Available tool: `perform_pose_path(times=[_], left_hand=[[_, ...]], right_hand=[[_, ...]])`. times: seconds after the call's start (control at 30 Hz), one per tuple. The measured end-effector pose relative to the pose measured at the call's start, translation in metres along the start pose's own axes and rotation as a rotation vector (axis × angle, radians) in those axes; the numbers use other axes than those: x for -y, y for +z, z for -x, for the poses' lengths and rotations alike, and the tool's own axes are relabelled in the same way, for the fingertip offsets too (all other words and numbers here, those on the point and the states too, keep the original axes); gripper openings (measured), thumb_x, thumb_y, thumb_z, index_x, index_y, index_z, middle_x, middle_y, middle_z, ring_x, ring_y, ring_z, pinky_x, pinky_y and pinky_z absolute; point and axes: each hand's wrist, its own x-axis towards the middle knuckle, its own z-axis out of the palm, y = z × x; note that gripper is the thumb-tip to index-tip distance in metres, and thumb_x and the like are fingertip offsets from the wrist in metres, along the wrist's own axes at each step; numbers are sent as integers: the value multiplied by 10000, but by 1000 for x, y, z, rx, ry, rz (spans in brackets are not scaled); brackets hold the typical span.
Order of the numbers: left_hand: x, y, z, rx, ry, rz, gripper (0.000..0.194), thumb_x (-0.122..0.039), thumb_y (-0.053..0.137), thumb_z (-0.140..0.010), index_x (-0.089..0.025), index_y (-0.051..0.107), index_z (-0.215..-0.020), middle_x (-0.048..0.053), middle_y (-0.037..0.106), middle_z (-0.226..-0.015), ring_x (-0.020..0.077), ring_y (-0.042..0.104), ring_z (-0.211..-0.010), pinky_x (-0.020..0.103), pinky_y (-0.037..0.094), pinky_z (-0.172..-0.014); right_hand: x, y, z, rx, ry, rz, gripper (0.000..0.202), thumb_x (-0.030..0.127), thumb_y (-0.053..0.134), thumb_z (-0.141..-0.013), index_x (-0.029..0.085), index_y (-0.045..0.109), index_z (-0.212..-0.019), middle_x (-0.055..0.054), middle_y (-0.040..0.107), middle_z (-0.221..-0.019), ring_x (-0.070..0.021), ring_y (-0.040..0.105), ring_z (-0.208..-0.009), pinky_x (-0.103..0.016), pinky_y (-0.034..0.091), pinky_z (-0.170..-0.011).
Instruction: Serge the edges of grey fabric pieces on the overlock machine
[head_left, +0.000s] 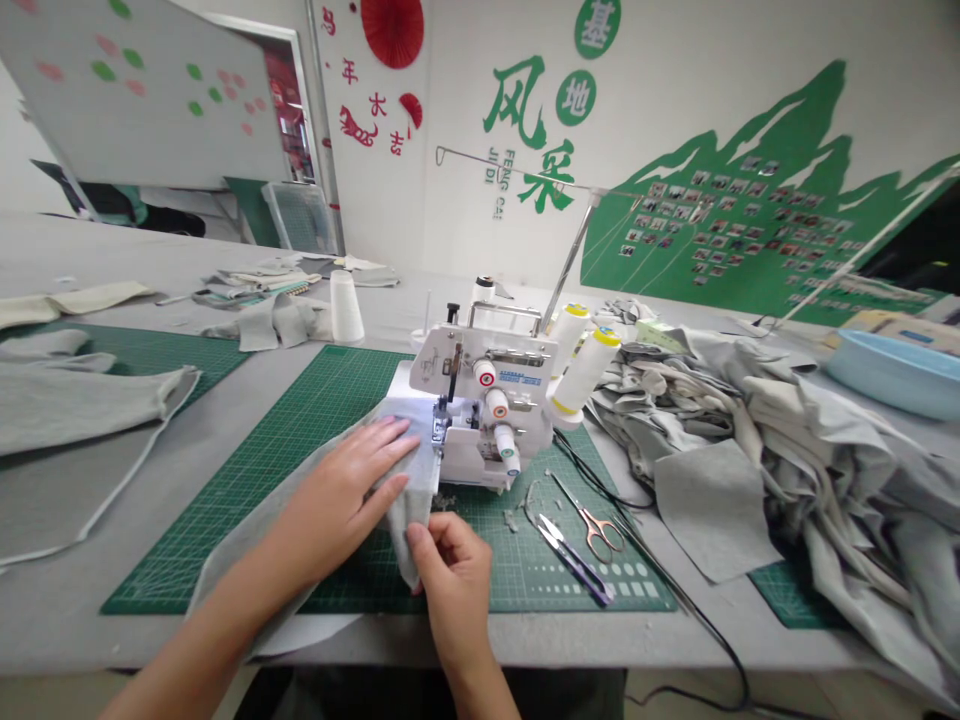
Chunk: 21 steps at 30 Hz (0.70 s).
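Observation:
A white serger (487, 400) stands on a green cutting mat (225, 500), its lamp lighting the presser foot. Grey fabric (409, 490) lies on its bed with the edge by the foot, and the rest trails left under my forearm. My left hand (360, 475) rests flat on the fabric left of the foot, fingers stretched out. Nearer to me, my right hand (454, 570) pinches the fabric's edge between thumb and curled fingers. Part of the fabric is hidden under my left hand.
Scissors (596, 525) and thread snips (574, 560) lie right of the machine beside black cables. A big heap of grey fabric (720, 510) and a blue basin (892, 370) are further right. A white thread cone (345, 305) and more fabric pieces (82, 440) lie left.

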Motion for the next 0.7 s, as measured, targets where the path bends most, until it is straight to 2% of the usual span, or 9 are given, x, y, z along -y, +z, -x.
perform_pose_path(times=[0.23, 0.33, 0.43, 0.5, 0.6, 0.7], left_hand=[[7, -2, -16, 23, -2, -17, 460, -402, 366, -1025, -225, 566, -1400, 75, 509, -1507, 266, 432, -1419, 538, 306, -1191], [5, 0, -15, -37, 8, -46, 427, -384, 383, -1024, -217, 604, -1349, 88, 561, -1460, 274, 466, -1391, 571, 313, -1177], [-7, 4, 0, -238, 73, -68, 337, -313, 478, -995, -189, 650, -1257, 97, 619, -1383, 284, 483, -1366, 555, 321, -1182], [-19, 7, 16, -322, 166, -35, 300, -204, 537, -962, -200, 641, -1243, 73, 641, -1339, 251, 486, -1355, 476, 352, -1184], [-35, 11, 39, -279, 273, 20, 374, -112, 564, -938, -204, 591, -1299, 53, 634, -1340, 207, 479, -1351, 380, 370, -1178], [-40, 16, 51, -227, 282, 4, 423, -112, 568, -939, -193, 551, -1353, 57, 601, -1392, 204, 458, -1372, 364, 355, -1189]], right_hand=[[1, 1, 0, -1, -2, 15, 325, 437, 673, -853, 160, 647, -685, 47, 491, -542, -72, 427, -434, -180, 338, -412], [2, 1, 0, -7, -8, 14, 326, 441, 685, -849, 161, 655, -683, 46, 492, -535, -73, 425, -428, -182, 335, -409], [1, 2, 0, 0, -11, -1, 323, 446, 688, -848, 161, 670, -699, 40, 509, -547, -74, 421, -433, -183, 332, -408], [0, 2, 0, 9, -15, -13, 319, 443, 681, -853, 161, 672, -703, 40, 513, -549, -74, 413, -436, -182, 334, -410], [1, 1, -1, 19, -29, -27, 291, 410, 669, -867, 164, 677, -711, 36, 538, -561, -81, 431, -464, -184, 363, -432], [2, 1, 0, 21, -41, -24, 260, 372, 666, -872, 169, 683, -711, 22, 584, -596, -97, 477, -518, -188, 399, -475]])
